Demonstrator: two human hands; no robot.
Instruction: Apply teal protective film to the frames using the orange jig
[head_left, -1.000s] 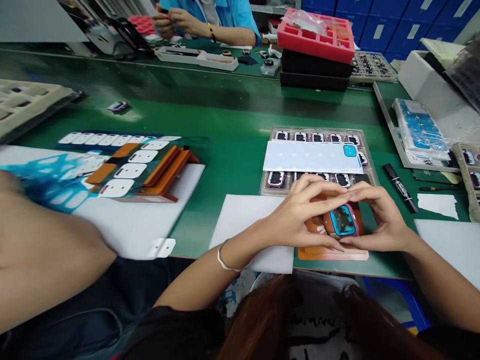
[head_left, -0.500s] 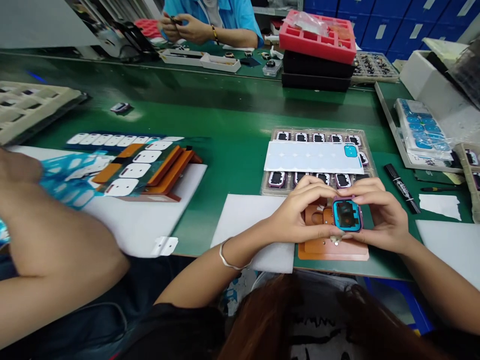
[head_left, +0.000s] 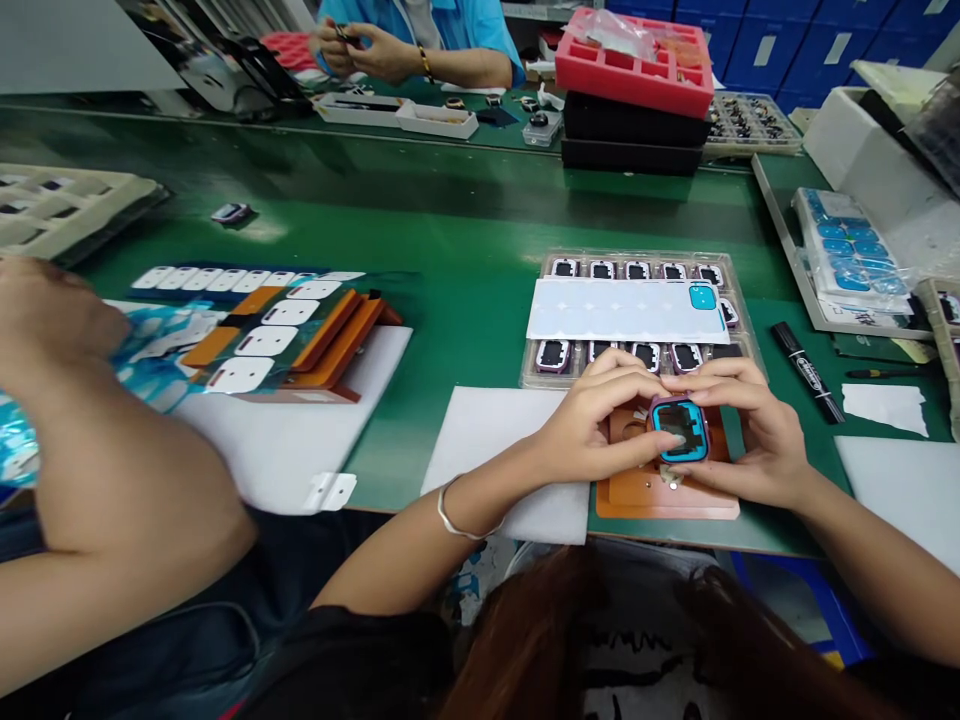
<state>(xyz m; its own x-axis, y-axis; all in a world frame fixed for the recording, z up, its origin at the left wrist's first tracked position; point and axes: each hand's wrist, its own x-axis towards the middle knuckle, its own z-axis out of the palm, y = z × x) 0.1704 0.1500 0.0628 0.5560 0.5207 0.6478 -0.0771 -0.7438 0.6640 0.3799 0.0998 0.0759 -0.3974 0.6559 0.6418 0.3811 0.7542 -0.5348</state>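
A small watch-like case (head_left: 679,430) with a purple rim and a blue frame on its face is held between both hands. My left hand (head_left: 600,420) grips its left side, the thumb lying across the face. On the right side, the fingers of my right hand (head_left: 757,430) close round the rim. Beneath them lies an orange fixture (head_left: 637,495) on the green table. Just beyond is a clear tray (head_left: 532,375) of similar cases, and across it rests a white sheet (head_left: 615,312) with one blue sticker (head_left: 703,297) at its right end.
A black marker (head_left: 806,372) and torn white paper (head_left: 885,406) lie at right. White foam (head_left: 495,430) is left of the fixture. Another orange fixture (head_left: 341,345) stands further left, beside a co-worker's arm (head_left: 135,450). Black boxes (head_left: 630,155) are stacked behind; another person sits opposite.
The case has shifted slightly left and lower in my hands. My left thumb has moved from its lower edge onto its face. The co-worker's hand at far left has moved.
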